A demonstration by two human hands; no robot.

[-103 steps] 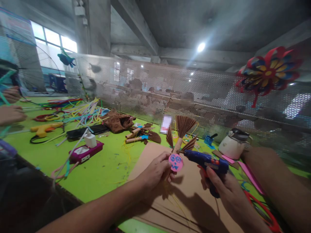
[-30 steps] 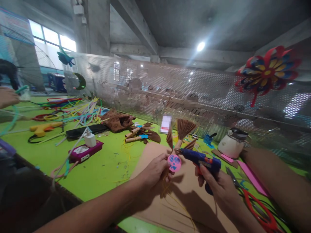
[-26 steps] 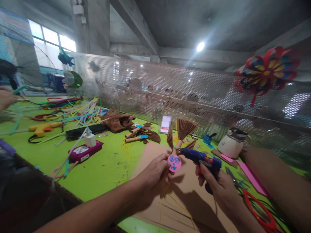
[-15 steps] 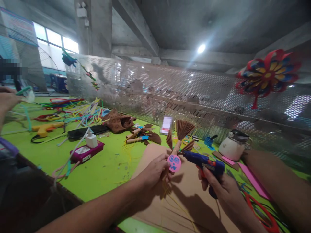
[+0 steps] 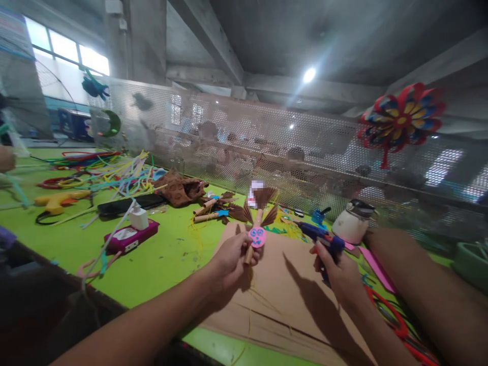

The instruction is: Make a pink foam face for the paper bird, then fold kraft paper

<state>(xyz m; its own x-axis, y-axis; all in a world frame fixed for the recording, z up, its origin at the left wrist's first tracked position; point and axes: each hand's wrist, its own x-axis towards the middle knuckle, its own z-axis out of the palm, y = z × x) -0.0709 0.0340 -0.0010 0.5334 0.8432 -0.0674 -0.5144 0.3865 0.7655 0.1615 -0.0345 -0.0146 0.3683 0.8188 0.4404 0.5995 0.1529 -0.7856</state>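
Holding is two-handed. The left hand (image 5: 233, 255) is closed around the brown tube of the figure (image 5: 258, 217), near its pink disc (image 5: 257, 237), which bears a drawn blue face. The figure is upright above the cardboard (image 5: 274, 290), with three pleated brown fans at its upper end; yellow strings hang below the hand. The right hand (image 5: 337, 269) grips the handle of the blue glue gun (image 5: 322, 238). The nozzle points left toward the figure and stands apart from it. Trigger position: cannot be determined.

The cardboard lies on the green table (image 5: 171, 267). Left of the figure are similar tubes (image 5: 208, 217) with brown fans and blue stars, a brown cloth (image 5: 179, 189), a black phone (image 5: 125, 204) and a purple power strip (image 5: 131, 238) with a white plug (image 5: 139, 217) fitted. Red-handled scissors (image 5: 402, 325) lie just beside the right forearm. Another person's arm (image 5: 427, 282) extends in from the right, near a white jug (image 5: 348, 226).
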